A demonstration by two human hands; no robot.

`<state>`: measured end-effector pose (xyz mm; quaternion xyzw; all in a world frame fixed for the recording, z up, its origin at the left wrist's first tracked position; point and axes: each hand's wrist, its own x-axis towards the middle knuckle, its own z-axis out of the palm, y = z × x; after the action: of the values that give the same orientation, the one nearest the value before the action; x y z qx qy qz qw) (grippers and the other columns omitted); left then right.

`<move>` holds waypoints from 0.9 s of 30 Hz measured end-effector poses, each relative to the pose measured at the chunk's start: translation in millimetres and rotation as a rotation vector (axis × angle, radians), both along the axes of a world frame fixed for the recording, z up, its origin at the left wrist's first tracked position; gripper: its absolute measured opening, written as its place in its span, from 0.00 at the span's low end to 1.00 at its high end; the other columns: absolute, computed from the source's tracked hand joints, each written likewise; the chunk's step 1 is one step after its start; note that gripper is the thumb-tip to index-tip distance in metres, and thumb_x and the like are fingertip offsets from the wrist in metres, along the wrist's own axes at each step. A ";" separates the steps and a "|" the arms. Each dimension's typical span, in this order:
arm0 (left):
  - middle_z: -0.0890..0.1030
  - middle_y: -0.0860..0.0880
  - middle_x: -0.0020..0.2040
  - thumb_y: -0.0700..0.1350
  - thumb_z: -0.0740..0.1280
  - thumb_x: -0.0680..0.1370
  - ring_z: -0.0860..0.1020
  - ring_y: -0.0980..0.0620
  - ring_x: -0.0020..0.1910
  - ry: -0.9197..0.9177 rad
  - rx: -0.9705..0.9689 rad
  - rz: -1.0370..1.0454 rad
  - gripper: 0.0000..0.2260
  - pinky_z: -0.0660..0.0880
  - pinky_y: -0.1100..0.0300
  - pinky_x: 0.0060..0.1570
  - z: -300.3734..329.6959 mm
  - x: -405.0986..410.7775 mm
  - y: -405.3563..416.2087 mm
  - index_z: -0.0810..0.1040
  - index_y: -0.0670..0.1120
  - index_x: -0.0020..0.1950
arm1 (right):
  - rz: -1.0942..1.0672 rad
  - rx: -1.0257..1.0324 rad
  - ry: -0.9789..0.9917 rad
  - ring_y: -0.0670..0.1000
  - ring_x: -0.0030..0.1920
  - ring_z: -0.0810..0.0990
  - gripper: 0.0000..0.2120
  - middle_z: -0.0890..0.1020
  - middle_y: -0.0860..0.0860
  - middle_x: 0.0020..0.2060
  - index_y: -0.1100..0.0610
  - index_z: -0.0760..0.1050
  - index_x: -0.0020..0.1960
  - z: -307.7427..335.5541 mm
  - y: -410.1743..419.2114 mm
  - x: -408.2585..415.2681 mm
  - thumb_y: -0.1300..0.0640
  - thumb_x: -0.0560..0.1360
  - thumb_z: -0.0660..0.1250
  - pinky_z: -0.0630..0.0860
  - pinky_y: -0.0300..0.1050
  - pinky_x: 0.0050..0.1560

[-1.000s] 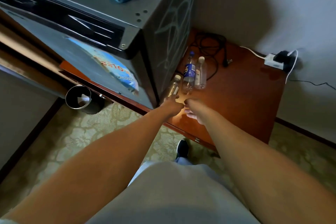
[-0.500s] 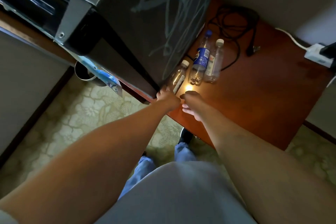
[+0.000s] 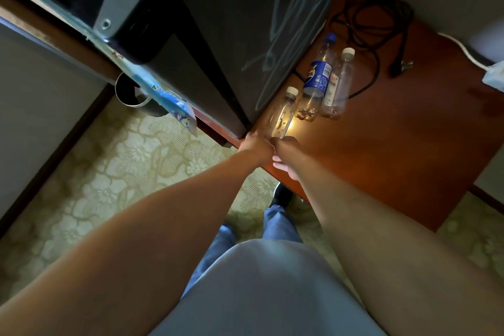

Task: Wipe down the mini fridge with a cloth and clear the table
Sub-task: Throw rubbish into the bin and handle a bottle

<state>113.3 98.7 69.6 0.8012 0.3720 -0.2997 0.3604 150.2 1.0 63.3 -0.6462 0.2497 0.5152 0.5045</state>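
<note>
Although both hands met at the desk's front edge, the fingers themselves could not be judged: the left hand point(image 3: 256, 144) was seen knuckles-up, its fingers hidden beyond the knuckles at the foot of the nearest bottle point(image 3: 282, 114), and whether they gripped it could not be told. The right hand point(image 3: 286, 157) touched the left at its 3 o'clock; a few loosely curled fingers point(image 3: 283, 168) showed beneath it, apparently holding nothing.

The nearest bottle stood at 12 o'clock from the left hand, at the fingers' reach or touching. The blue-labelled bottle point(image 3: 317, 76) and the clear bottle point(image 3: 339, 82) stood close together at 1 o'clock, just beyond. The mini fridge point(image 3: 245, 35) stood at 11 o'clock on the desk point(image 3: 395, 158), its side streaked. The cloth was not in view.

Risk, as judged: the bottles appeared light and tightly grouped, so an unsure grasp on the nearest could topple its neighbours toward the black cable point(image 3: 381, 22) or roll one off the front edge.
</note>
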 end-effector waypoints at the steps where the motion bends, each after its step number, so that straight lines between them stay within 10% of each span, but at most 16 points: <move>1: 0.72 0.40 0.73 0.42 0.66 0.81 0.73 0.38 0.69 -0.016 -0.006 -0.004 0.21 0.74 0.50 0.64 0.9 -2.3 1.8 0.70 0.42 0.75 | 0.022 -0.008 0.019 0.53 0.49 0.82 0.25 0.83 0.55 0.51 0.60 0.72 0.71 3.8 1.3 -2.9 0.51 0.78 0.69 0.82 0.51 0.55; 3: 0.76 0.38 0.70 0.42 0.66 0.81 0.76 0.39 0.67 0.016 -0.049 -0.014 0.21 0.75 0.51 0.61 7.0 -9.8 5.7 0.70 0.40 0.74 | 0.067 -0.019 0.059 0.59 0.46 0.85 0.21 0.86 0.58 0.46 0.61 0.75 0.68 7.2 2.0 -10.6 0.51 0.80 0.68 0.75 0.60 0.69; 6: 0.79 0.38 0.64 0.45 0.66 0.76 0.80 0.39 0.60 0.124 -0.047 -0.104 0.23 0.80 0.47 0.53 7.3 -25.8 17.5 0.71 0.39 0.70 | 0.153 -0.040 0.113 0.64 0.70 0.74 0.11 0.83 0.61 0.60 0.56 0.76 0.59 17.0 1.9 -26.8 0.49 0.83 0.64 0.74 0.57 0.70; 9: 0.78 0.41 0.65 0.54 0.68 0.76 0.80 0.43 0.60 0.161 -0.073 -0.125 0.34 0.79 0.52 0.51 13.2 -45.1 31.9 0.61 0.43 0.77 | 0.202 -0.062 0.097 0.57 0.64 0.79 0.20 0.79 0.56 0.55 0.60 0.72 0.66 22.6 9.3 -48.8 0.45 0.83 0.64 0.78 0.51 0.65; 14: 0.77 0.41 0.68 0.49 0.60 0.85 0.78 0.42 0.65 0.115 -0.078 -0.250 0.22 0.75 0.52 0.64 62.9 -82.8 61.5 0.67 0.41 0.77 | 0.234 -0.085 0.084 0.55 0.55 0.82 0.31 0.81 0.57 0.55 0.60 0.71 0.66 32.7 39.4 -91.5 0.35 0.79 0.64 0.80 0.45 0.53; 27: 0.75 0.47 0.60 0.49 0.73 0.77 0.76 0.45 0.60 -0.005 -0.256 0.193 0.29 0.81 0.50 0.57 99.6 -226.7 234.4 0.67 0.46 0.75 | 0.405 -0.071 -0.033 0.53 0.52 0.85 0.18 0.85 0.57 0.54 0.58 0.76 0.56 87.2 209.4 -204.7 0.43 0.81 0.64 0.81 0.48 0.56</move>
<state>-113.4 333.1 169.1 0.7099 0.4053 -0.3065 0.4877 -54.4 210.4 150.5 -0.7089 0.1246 0.5864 0.3715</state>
